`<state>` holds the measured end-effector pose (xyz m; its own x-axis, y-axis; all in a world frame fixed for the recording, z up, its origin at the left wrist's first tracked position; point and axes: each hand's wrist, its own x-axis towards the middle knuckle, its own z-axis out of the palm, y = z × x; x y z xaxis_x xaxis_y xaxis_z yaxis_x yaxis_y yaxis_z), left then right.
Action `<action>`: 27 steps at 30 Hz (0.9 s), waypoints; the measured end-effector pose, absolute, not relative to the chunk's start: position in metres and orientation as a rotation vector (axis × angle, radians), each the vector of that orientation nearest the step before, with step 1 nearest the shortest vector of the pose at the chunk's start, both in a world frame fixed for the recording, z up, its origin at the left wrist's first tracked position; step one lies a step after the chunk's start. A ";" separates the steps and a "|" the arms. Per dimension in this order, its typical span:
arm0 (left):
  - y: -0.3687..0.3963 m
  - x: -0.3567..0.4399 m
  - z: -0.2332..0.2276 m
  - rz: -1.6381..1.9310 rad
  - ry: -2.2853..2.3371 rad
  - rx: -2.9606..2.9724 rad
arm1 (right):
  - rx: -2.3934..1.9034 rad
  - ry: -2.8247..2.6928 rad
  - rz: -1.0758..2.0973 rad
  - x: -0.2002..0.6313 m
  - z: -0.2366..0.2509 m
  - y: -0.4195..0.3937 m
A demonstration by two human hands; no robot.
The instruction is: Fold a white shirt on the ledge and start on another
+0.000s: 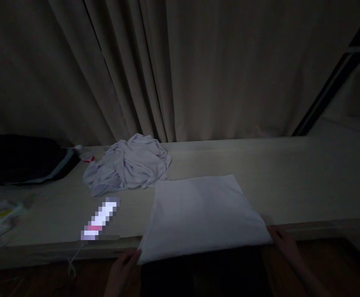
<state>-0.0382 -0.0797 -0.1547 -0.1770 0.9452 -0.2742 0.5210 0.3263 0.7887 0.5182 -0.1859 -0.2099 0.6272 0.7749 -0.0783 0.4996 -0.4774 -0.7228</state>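
Both hands pinch the near corners of the folded cloth: the left hand at its left corner, the right hand at its right. The cloth lies flat on the ledge, its near edge overhanging. A pull toward the body could slide it off or undo the fold. A crumpled shirt sits just behind, and could snag.

The folded cloth is plain white, the crumpled cloth pale lilac-white. The tabletop is light beige, the curtain grey-beige, the bag black with a grey stripe.
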 end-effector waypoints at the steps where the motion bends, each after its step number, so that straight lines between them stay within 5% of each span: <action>1: -0.086 -0.041 -0.156 0.691 1.854 1.286 | -2.193 -0.966 0.545 0.520 -0.213 -0.194; 8: -0.112 -0.045 -0.180 0.749 1.818 1.142 | -2.164 -0.800 0.704 0.515 -0.223 -0.226; 19: -0.118 -0.052 -0.197 0.848 1.648 0.825 | -2.100 -1.151 0.401 0.460 -0.200 -0.183; 27: 0.000 -0.039 -0.162 0.653 1.811 1.770 | -2.173 -1.604 0.136 0.518 -0.194 -0.057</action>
<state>-0.0389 0.0002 -0.1625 -0.0107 0.9994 -0.0331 0.7486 0.0300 0.6623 0.5181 -0.0566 -0.1936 0.3249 0.9296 0.1742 0.8869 -0.2355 -0.3975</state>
